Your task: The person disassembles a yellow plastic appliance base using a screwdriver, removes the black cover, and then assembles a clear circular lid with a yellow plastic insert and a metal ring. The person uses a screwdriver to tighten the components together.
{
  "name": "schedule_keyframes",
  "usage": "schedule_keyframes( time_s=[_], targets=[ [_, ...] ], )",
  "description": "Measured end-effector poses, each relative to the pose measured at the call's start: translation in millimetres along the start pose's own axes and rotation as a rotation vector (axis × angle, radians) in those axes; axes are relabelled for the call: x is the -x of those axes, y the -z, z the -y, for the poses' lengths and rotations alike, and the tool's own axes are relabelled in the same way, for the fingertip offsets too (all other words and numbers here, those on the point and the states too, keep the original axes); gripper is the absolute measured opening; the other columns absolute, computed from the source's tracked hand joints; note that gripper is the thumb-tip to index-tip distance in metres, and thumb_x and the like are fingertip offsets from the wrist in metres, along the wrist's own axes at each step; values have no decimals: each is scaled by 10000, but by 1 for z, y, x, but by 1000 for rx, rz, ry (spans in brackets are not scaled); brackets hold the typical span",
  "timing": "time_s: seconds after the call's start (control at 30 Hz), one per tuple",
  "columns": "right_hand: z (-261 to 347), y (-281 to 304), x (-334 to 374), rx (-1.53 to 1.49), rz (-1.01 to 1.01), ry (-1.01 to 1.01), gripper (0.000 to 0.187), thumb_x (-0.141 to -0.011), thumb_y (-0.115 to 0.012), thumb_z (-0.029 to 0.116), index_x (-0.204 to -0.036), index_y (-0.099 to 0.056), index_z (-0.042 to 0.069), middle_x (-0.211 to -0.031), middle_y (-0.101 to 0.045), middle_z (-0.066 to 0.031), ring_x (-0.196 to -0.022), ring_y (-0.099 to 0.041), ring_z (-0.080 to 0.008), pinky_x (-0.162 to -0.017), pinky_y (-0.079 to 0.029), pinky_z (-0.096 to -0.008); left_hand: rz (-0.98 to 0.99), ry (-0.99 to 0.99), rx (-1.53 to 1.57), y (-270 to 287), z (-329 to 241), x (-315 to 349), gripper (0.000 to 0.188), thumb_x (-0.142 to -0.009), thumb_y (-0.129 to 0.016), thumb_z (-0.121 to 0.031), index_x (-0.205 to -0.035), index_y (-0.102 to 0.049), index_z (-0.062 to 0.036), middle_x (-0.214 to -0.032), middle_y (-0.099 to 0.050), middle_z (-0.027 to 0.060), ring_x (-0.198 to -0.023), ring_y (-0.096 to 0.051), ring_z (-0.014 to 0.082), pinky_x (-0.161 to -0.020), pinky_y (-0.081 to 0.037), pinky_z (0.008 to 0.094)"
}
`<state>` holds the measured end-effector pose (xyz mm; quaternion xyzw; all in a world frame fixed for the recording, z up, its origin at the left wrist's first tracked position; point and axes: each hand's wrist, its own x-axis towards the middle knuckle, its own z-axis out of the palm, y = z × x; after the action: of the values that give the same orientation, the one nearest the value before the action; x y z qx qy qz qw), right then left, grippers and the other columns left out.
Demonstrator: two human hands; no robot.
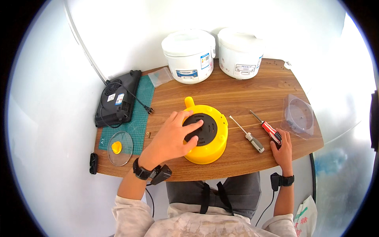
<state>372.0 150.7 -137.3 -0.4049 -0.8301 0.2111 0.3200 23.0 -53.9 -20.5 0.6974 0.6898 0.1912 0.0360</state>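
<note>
A yellow electric pot (211,152) with a stubby handle lies upside down near the table's front edge, its round black base plate (210,134) facing up. My left hand (171,134) rests on that plate with fingers spread, gripping nothing. To the right, my right hand (282,152) has its fingers around the red, white and black handle of a screwdriver (268,128), which lies on the table with its shaft pointing away and left. Between the pot and that tool lies a second screwdriver (254,141), grey and white, touched by neither hand.
Two white rice cookers (189,55) (241,53) stand at the back. At left, a black appliance (118,98) with a coiled cord sits on a green cutting mat (136,136), near a glass lid (125,156) with a yellow knob. A clear plastic tray (299,116) lies at right.
</note>
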Motion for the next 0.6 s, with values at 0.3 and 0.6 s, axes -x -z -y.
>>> schedule_keyframes(
  time_s=[0.3, 0.6],
  targets=[
    [0, -4, 1, 59, -15, -15, 512, -834, -661, 18, -1330, -540, 44, -1256, -546, -185, -1185, -549, -399, -1018, -450, -434, -10, 37, 77, -10, -13, 19, 525, -845, -733, -252, -1287, -559, -29, -1454, -478, 172, -1273, -484, 360, -1107, -409, 444],
    [4, -9, -2, 94, -21, -30, 563, -835, -649, 2, -1380, -524, 64, -1320, -522, -184, -1198, -545, -412, -1019, -456, -444, -73, 3, 141, -11, -13, 17, 447, -844, -734, -280, -1182, -612, -15, -1457, -492, 178, -1290, -480, 377, -1108, -402, 461]
  ],
)
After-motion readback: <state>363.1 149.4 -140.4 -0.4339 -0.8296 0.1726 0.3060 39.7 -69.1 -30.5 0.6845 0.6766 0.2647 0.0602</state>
